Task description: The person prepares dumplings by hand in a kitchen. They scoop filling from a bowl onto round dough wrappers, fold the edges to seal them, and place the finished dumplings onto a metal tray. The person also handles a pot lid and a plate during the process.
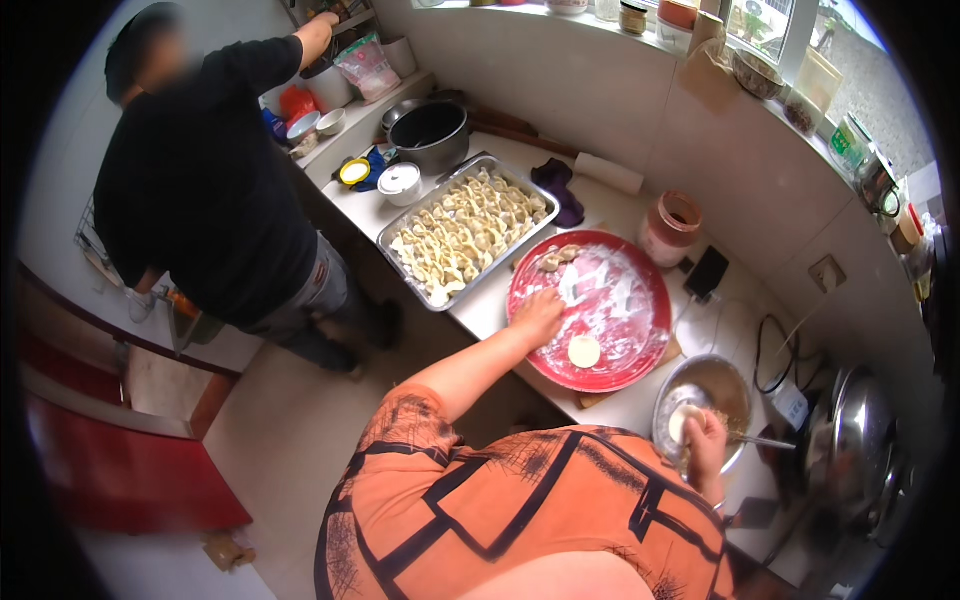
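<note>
A round dough wrapper (682, 422) is pinched in my right hand (706, 450), above a steel mixing bowl (735, 379) with filling in it. A metal utensil handle (765, 442) juts over that bowl's right rim. My left hand (540, 320) lies over the left side of a red round tray (660, 315) dusted with white flour. Its fingertips are partly hidden, so whether they grip anything is unclear. One flat wrapper (583, 351) rests near the tray's front, and a few shaped dumplings (559, 258) sit at its back left.
A steel tray (429, 300) full of dumplings stands left of the red one. Behind it are a dark pot (429, 135) and a lidded white bowl (400, 182). A jar (670, 229), a phone (707, 272) and cables line the wall. Another person (210, 172) reaches toward a shelf.
</note>
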A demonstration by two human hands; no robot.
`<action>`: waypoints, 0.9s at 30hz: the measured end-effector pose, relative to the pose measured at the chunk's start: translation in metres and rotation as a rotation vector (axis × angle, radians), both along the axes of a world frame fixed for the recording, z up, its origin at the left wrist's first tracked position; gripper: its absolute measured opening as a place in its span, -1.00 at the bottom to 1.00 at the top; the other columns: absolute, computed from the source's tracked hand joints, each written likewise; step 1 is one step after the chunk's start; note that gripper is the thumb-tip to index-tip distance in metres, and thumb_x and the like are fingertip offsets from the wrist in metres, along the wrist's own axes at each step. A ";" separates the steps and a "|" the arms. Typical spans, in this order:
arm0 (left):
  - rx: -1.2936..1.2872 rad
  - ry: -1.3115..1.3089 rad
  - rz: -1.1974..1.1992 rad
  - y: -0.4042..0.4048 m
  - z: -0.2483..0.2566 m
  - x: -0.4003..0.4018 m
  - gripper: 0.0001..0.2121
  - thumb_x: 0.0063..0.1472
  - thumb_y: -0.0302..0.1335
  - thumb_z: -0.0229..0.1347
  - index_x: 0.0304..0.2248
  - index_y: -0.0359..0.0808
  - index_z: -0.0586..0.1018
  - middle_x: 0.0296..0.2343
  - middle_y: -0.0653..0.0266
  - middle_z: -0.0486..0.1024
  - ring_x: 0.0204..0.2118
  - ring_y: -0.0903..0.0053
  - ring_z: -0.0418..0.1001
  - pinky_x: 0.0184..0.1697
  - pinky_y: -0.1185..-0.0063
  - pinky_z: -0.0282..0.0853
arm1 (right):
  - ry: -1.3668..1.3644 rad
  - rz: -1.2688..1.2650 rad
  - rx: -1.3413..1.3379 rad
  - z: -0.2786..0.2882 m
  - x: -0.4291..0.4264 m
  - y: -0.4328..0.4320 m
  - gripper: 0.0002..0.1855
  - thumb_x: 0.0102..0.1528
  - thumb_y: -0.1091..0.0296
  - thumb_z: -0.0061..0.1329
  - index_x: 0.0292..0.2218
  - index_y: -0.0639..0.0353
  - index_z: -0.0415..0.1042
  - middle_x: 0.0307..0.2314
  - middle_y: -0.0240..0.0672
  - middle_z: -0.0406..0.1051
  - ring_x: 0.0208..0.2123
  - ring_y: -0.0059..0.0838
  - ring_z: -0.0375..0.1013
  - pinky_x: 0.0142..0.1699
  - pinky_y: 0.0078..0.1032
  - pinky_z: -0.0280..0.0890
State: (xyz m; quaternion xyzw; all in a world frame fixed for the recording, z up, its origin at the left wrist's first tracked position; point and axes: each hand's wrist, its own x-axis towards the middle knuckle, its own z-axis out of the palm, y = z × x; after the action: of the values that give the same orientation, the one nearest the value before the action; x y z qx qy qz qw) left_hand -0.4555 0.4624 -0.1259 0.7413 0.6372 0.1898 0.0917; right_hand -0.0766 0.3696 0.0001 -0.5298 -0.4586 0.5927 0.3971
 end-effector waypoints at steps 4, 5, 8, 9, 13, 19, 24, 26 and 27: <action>0.088 0.008 0.044 0.019 -0.010 -0.025 -0.75 -0.01 -0.45 0.09 -0.28 -0.28 0.47 -0.13 0.09 0.28 -0.04 0.18 0.24 0.01 0.34 0.20 | 0.028 -0.060 0.018 -0.005 -0.004 0.004 -0.86 0.08 0.46 -0.13 -0.30 0.26 0.41 -0.48 -0.49 0.39 -0.50 -0.74 0.30 -0.40 -0.76 0.18; 0.090 0.020 0.051 0.027 -0.015 -0.033 -0.75 -0.01 -0.46 0.10 -0.27 -0.26 0.47 -0.15 0.12 0.31 -0.06 0.21 0.27 0.01 0.39 0.23 | 0.007 -0.051 0.024 -0.003 -0.006 0.004 -0.87 0.08 0.46 -0.11 -0.30 0.25 0.41 -0.49 -0.51 0.38 -0.50 -0.75 0.29 -0.40 -0.76 0.18; 0.064 -0.008 0.050 0.046 -0.031 -0.053 -0.81 0.01 -0.55 0.03 -0.32 -0.24 0.48 -0.27 0.09 0.36 -0.17 0.17 0.35 -0.09 0.35 0.30 | -0.082 -0.031 0.053 0.006 -0.009 0.005 -0.89 0.10 0.45 -0.09 -0.30 0.24 0.40 -0.50 -0.53 0.36 -0.49 -0.76 0.27 -0.38 -0.75 0.18; 0.111 0.018 0.026 0.048 -0.035 -0.055 -0.82 0.02 -0.56 0.00 -0.33 -0.23 0.49 -0.30 0.09 0.38 -0.21 0.17 0.36 -0.12 0.34 0.32 | -0.089 -0.034 0.007 0.000 -0.006 0.004 -0.88 0.11 0.45 -0.10 -0.29 0.25 0.40 -0.49 -0.53 0.36 -0.48 -0.76 0.27 -0.38 -0.75 0.18; 0.147 0.089 0.111 0.051 -0.017 -0.053 -0.82 0.07 -0.54 -0.05 -0.29 -0.20 0.46 -0.25 0.13 0.40 -0.17 0.20 0.36 -0.18 0.34 0.31 | -0.071 -0.043 0.006 0.000 -0.008 0.001 -0.87 0.11 0.45 -0.09 -0.29 0.25 0.41 -0.47 -0.52 0.38 -0.46 -0.76 0.28 -0.35 -0.75 0.19; 0.368 -0.148 0.214 0.032 0.010 -0.038 -0.67 -0.03 -0.51 0.15 -0.20 -0.19 0.47 -0.15 0.15 0.34 -0.11 0.19 0.32 -0.03 0.34 0.22 | -0.060 -0.048 0.024 0.005 -0.006 -0.004 -0.88 0.11 0.43 -0.10 -0.30 0.24 0.40 -0.50 -0.53 0.37 -0.48 -0.76 0.28 -0.37 -0.75 0.18; -0.400 -0.764 -0.239 -0.008 0.068 0.066 -0.61 0.17 -0.35 0.02 -0.02 -0.29 0.38 -0.11 0.07 0.35 -0.08 0.32 0.36 0.01 0.50 0.25 | -0.077 -0.052 0.052 0.010 -0.012 -0.001 -0.83 0.10 0.44 -0.13 -0.25 0.27 0.38 -0.45 -0.50 0.35 -0.43 -0.73 0.29 -0.35 -0.71 0.21; -0.677 -1.098 -0.440 -0.028 0.073 0.106 -0.55 0.23 -0.33 -0.02 0.07 -0.32 0.25 -0.06 0.21 0.33 0.01 0.48 0.30 0.04 0.52 0.24 | -0.029 0.002 0.061 0.010 -0.025 0.007 -0.71 0.07 0.45 -0.15 -0.15 0.31 0.36 -0.34 -0.41 0.39 -0.32 -0.64 0.35 -0.23 -0.64 0.27; -0.860 -1.337 -0.509 -0.037 0.079 0.129 -0.52 0.24 -0.31 -0.03 0.10 -0.33 0.21 -0.05 0.22 0.33 0.02 0.48 0.29 0.06 0.52 0.24 | -0.090 0.074 0.110 0.005 -0.026 0.012 -0.66 0.04 0.47 -0.14 -0.11 0.31 0.33 -0.31 -0.37 0.39 -0.27 -0.59 0.36 -0.17 -0.60 0.28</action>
State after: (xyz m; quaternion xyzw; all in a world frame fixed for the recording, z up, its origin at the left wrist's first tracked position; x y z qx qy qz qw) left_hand -0.3269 0.4259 -0.0470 0.4941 0.2783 0.3034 0.7657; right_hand -0.1023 0.3820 0.0055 -0.5159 -0.5272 0.5565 0.3823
